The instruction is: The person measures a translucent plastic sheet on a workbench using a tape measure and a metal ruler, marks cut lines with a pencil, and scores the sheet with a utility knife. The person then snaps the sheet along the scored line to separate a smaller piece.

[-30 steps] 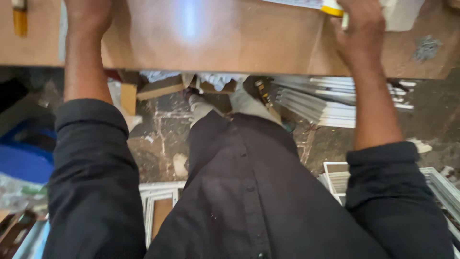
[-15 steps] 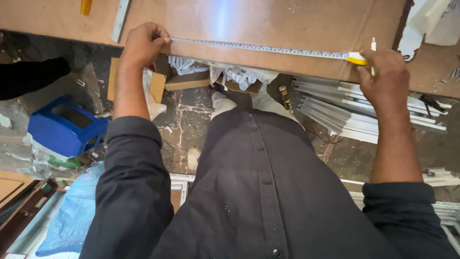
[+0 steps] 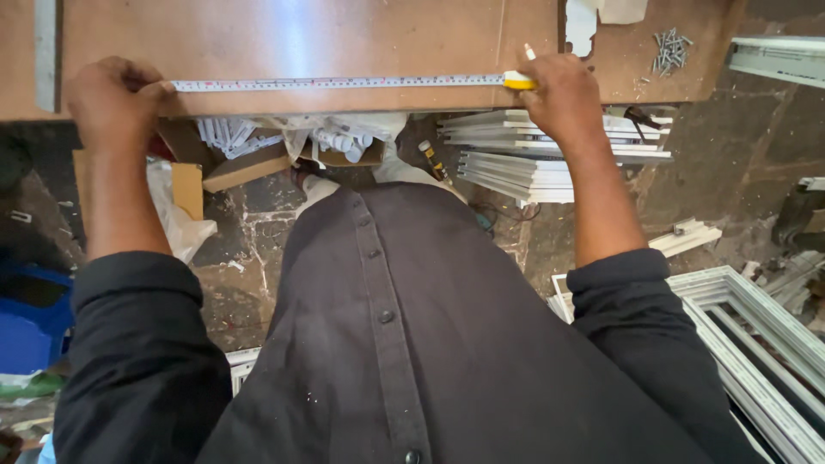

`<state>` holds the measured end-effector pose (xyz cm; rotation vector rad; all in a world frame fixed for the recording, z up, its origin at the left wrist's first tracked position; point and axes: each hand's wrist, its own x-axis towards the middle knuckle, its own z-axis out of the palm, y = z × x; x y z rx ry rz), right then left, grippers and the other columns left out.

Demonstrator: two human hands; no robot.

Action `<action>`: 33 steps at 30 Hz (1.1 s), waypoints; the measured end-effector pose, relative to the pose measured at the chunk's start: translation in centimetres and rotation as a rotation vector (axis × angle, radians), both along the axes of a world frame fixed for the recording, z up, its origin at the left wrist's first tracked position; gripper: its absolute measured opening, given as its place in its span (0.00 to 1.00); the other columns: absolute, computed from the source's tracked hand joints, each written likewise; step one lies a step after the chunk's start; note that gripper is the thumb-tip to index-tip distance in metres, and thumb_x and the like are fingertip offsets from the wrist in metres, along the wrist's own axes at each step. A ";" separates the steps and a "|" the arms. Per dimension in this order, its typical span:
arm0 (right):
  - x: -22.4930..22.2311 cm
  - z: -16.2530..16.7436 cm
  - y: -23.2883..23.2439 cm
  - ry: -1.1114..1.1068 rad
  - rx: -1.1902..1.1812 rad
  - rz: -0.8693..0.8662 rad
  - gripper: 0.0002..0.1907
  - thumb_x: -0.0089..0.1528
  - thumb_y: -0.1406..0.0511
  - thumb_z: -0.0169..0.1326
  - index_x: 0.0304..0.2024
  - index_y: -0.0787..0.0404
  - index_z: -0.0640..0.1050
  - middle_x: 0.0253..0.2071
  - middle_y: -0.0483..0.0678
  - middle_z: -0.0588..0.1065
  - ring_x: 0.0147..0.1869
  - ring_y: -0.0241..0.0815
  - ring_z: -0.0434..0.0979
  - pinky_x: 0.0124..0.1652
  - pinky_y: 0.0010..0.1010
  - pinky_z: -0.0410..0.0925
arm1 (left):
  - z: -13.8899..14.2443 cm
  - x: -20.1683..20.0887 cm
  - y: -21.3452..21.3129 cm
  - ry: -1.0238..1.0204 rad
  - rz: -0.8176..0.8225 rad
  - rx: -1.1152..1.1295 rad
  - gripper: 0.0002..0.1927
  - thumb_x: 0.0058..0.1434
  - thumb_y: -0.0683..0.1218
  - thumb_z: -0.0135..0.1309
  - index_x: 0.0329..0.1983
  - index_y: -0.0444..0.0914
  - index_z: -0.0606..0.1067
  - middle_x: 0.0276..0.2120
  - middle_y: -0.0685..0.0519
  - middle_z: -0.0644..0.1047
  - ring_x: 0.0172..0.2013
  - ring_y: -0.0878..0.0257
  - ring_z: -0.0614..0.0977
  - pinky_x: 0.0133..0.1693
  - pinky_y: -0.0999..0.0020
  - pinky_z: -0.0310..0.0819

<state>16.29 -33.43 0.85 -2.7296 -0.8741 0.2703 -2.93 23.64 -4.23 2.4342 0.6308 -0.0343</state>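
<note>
1. Since half a second ago the view has swung up a little: both hands sit higher in the picture now, and the tape measure [image 3: 344,83] lies level across the board where it ran on a slight slant before.
2. Left hand [image 3: 112,96] is closed at the near edge of the brown board [image 3: 292,39], fingers curled and pressed down on the free end of the tape.
3. Right hand [image 3: 563,96] is clamped round the yellow tape case [image 3: 518,81], with a pencil [image 3: 530,52] poking up between its fingers.
4. The white blade is pulled taut between the two hands, flat on the board, just inside its near edge.
5. A heap of screws [image 3: 666,50] lies on the board to the right, well apart from the right hand.
6. Below the board, stacked white profiles [image 3: 516,167] rest on the stone floor, a cardboard box [image 3: 249,163] beside them.
7. White frames [image 3: 756,326] lean at lower right; a blue box [image 3: 26,326] sits at far left.
</note>
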 end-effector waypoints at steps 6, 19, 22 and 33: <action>-0.5 0.9 1.3 0.029 -0.062 -0.059 0.16 0.54 0.68 0.67 0.45 0.59 0.83 0.47 0.52 0.80 0.53 0.57 0.76 0.52 0.46 0.69 | 0.7 -0.6 -1.3 -0.068 0.045 0.059 0.08 0.57 0.39 0.69 0.40 0.35 0.84 0.34 0.46 0.84 0.34 0.55 0.85 0.41 0.61 0.78; -2.7 0.2 0.3 -0.012 0.062 -0.010 0.21 0.56 0.65 0.68 0.52 0.59 0.81 0.47 0.55 0.78 0.54 0.59 0.75 0.54 0.48 0.68 | 1.2 -0.5 -1.8 -0.081 0.046 0.091 0.09 0.55 0.42 0.70 0.39 0.37 0.85 0.34 0.45 0.83 0.34 0.51 0.85 0.40 0.59 0.77; -3.4 -0.2 0.2 -0.025 0.101 -0.035 0.24 0.56 0.65 0.68 0.55 0.58 0.81 0.49 0.56 0.78 0.55 0.60 0.74 0.54 0.49 0.67 | 1.1 -0.7 -1.2 -0.137 0.015 0.089 0.08 0.55 0.42 0.70 0.38 0.38 0.85 0.33 0.45 0.84 0.34 0.52 0.85 0.41 0.60 0.78; -3.9 -2.2 0.9 -0.075 0.137 -0.038 0.24 0.58 0.71 0.65 0.58 0.57 0.81 0.51 0.55 0.78 0.57 0.59 0.75 0.57 0.47 0.68 | 1.3 1.0 0.5 0.053 0.047 0.115 0.11 0.47 0.47 0.75 0.30 0.40 0.84 0.26 0.47 0.81 0.27 0.54 0.83 0.34 0.59 0.76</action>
